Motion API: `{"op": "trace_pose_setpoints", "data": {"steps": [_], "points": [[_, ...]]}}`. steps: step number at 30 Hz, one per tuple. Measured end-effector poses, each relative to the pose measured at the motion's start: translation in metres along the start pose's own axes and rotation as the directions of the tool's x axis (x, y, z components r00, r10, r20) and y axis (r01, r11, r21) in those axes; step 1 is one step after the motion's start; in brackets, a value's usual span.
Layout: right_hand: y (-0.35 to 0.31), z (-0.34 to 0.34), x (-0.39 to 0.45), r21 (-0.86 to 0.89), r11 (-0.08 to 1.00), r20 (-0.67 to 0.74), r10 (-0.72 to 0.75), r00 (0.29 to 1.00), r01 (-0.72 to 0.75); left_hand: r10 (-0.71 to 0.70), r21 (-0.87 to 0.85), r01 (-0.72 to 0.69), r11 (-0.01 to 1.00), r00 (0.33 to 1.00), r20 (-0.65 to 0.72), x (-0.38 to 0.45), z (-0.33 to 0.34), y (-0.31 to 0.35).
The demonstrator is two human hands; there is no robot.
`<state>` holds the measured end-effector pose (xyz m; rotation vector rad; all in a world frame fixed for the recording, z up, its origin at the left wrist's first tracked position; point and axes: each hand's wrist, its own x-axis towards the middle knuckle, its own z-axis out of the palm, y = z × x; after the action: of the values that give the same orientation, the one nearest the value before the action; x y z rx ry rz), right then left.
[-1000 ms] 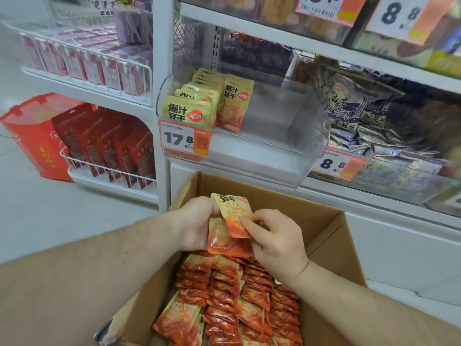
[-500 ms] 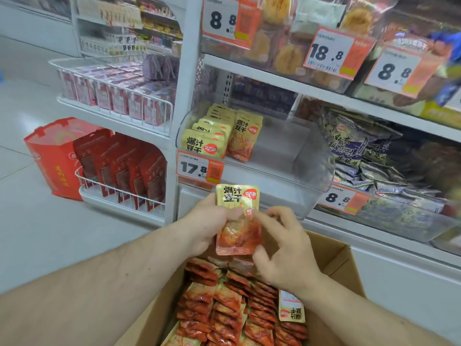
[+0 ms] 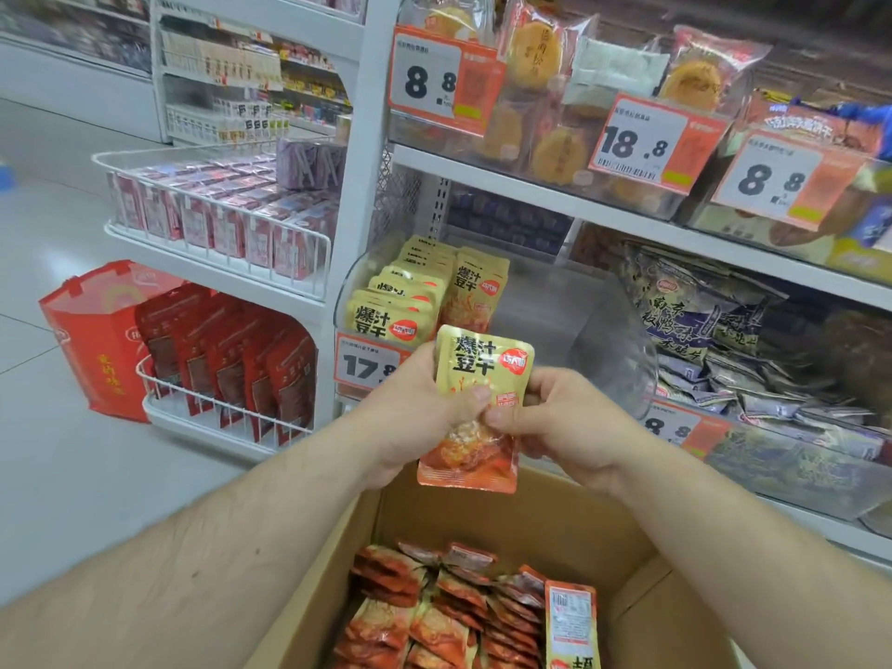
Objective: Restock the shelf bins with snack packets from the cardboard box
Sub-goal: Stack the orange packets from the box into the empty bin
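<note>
I hold a small stack of yellow-and-orange snack packets [image 3: 475, 379] upright above the open cardboard box [image 3: 521, 523]. My left hand [image 3: 415, 417] grips the stack from the left, its thumb across the front. My right hand [image 3: 555, 422] pinches the stack's right side. The stack hangs just in front of the clear shelf bin [image 3: 579, 321], whose left part holds rows of the same packets [image 3: 410, 301]. Several more packets [image 3: 449, 615] lie in the box below.
A price tag 17.8 [image 3: 367, 364] hangs on the bin's front. A bin of purple-grey packets [image 3: 753, 369] stands to the right. Wire baskets with red packs [image 3: 227, 359] and a red bag [image 3: 91, 340] stand on the left. Upper shelf bins hold pastries [image 3: 545, 89].
Both hands have lifted the packet stack out of the box up to the level of the clear bin's front. The view has tilted upward, showing more shelves.
</note>
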<state>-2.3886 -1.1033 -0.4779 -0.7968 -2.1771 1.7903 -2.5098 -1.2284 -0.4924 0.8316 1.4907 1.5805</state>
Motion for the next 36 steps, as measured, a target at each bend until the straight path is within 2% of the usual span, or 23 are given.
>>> {"op": "trace_pose_setpoints", "data": {"steps": [2,3,4,6,7,8,11,15,18,21,24,26,36], "points": [[-0.012,-0.005,0.011,0.01,1.0,-0.07,0.012,0.997,-0.011,0.12,0.129,-0.102,0.986,0.983,-0.141,0.005,-0.002,0.005],[-0.019,-0.009,0.019,0.03,1.0,-0.125,-0.001,0.992,0.005,0.226,0.241,-0.162,0.957,0.937,-0.265,0.009,-0.004,0.007],[-0.028,-0.014,0.028,0.055,0.998,-0.194,-0.01,0.981,0.021,0.342,0.368,-0.195,0.909,0.855,-0.391,0.013,-0.009,0.008],[-0.043,-0.025,0.051,0.089,0.995,-0.337,-0.021,0.941,0.054,0.497,0.561,-0.144,0.815,0.673,-0.549,0.022,-0.019,0.008],[-0.049,-0.03,0.063,0.092,0.994,-0.386,-0.018,0.922,0.058,0.505,0.603,-0.07,0.795,0.627,-0.593,0.027,-0.023,0.006],[-0.052,-0.032,0.076,0.09,0.995,-0.412,-0.004,0.911,0.045,0.476,0.61,0.01,0.793,0.616,-0.628,0.031,-0.025,0.004],[-0.044,-0.03,0.118,0.069,0.997,-0.407,0.065,0.911,-0.041,0.341,0.549,0.14,0.824,0.652,-0.677,0.04,-0.027,-0.004],[-0.016,-0.024,0.17,0.006,0.991,-0.464,0.124,0.877,-0.137,0.26,0.476,0.144,0.868,0.685,-0.681,0.051,-0.028,-0.014],[-0.008,-0.02,0.194,-0.066,0.985,-0.518,0.103,0.849,-0.16,0.259,0.439,0.094,0.893,0.69,-0.675,0.054,-0.025,-0.018],[-0.01,-0.019,0.203,-0.299,0.921,-0.583,0.032,0.812,-0.252,0.272,0.421,0.053,0.906,0.689,-0.672,0.057,-0.025,-0.022],[-0.011,-0.018,0.208,-0.344,0.892,-0.664,-0.009,0.748,-0.294,0.281,0.427,0.044,0.903,0.69,-0.667,0.058,-0.028,-0.023],[-0.01,-0.015,0.21,-0.371,0.873,-0.678,-0.02,0.735,-0.318,0.284,0.434,0.045,0.9,0.693,-0.663,0.058,-0.028,-0.022],[-0.003,-0.017,0.214,-0.39,0.888,-0.579,-0.03,0.815,-0.244,0.286,0.431,0.036,0.902,0.697,-0.657,0.057,-0.028,-0.023]]}}
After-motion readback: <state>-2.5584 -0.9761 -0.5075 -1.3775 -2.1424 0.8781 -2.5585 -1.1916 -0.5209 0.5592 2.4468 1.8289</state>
